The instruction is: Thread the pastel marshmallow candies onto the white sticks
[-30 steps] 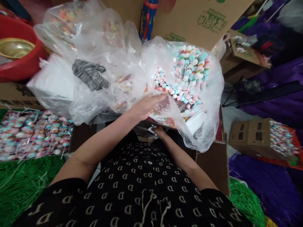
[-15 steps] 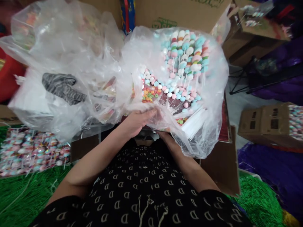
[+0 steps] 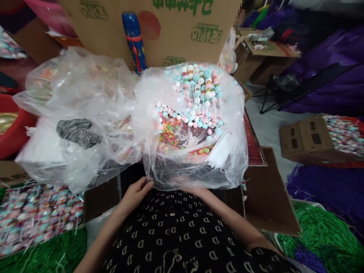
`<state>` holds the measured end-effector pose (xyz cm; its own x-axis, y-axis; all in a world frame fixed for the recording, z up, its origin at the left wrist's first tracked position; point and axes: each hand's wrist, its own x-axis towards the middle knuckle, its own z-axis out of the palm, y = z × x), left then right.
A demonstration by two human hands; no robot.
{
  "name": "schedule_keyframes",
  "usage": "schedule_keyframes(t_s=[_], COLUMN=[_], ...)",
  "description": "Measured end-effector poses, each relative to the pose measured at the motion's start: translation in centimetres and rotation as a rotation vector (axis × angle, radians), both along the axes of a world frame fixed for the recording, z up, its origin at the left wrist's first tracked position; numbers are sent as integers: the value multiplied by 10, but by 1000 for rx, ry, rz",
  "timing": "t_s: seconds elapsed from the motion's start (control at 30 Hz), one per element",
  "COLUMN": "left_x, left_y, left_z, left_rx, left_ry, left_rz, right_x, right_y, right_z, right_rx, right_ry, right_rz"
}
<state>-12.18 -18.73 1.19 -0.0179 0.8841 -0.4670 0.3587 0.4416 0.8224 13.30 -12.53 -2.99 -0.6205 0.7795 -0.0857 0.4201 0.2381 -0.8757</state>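
A clear plastic sheet (image 3: pixel 176 178) lies over a dark red board with pink, white and blue marshmallows (image 3: pixel 196 121), ring-shaped candies (image 3: pixel 169 132), white sticks (image 3: pixel 222 151) and finished candy skewers (image 3: pixel 199 85). My left hand (image 3: pixel 139 191) pinches the sheet's near left corner, close to my body. Under the near edge of the sheet is my right hand (image 3: pixel 187 187), seen only faintly through the plastic; its fingers are hidden.
A striped grey glove (image 3: pixel 79 132) rests on more plastic at the left. Behind stand a blue bottle (image 3: pixel 133 41) and a large carton (image 3: pixel 182 45). Skewers fill a tray (image 3: pixel 40 216) at lower left. An open box (image 3: pixel 301 140) sits at right.
The sheet's near edge has come down toward my body and now spreads over the sticks and candies. My left hand has moved left and closer to me. The view has shifted.
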Motion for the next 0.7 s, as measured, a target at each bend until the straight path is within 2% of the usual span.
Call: schedule_keyframes(t_s=[0.1,0.17,0.23,0.33,0.43,0.47,0.53,0.6,0.7], left_x=[-17,-21,-17,7,41,52,69,78,80], left_y=[-8,-9,-5,8,24,28,34,37,34], left_z=[31,51,63,66,63,63,66,70,75], left_rx=[122,249,328,262,86,44,-15,-32,-25], left_ry=[76,-60,-287,-608,-852,-929,-1061,-1165,-1222], left_rz=[65,145,169,84,4,6,60,208,434], right_x=[21,40,59,76,64,53,26,-2,-32], right_y=[-8,-13,-18,-23,-20,-16,-7,5,17], right_z=[20,44,73,113,139,143,145,138,117], right_rx=[-13,-7,1,-62,-83,-74,13,251,603], right_ry=[-13,-29,-51,158,413,465,513,478,381], right_rz=[98,90,38,122,-92,-154,-176,-164,-152])
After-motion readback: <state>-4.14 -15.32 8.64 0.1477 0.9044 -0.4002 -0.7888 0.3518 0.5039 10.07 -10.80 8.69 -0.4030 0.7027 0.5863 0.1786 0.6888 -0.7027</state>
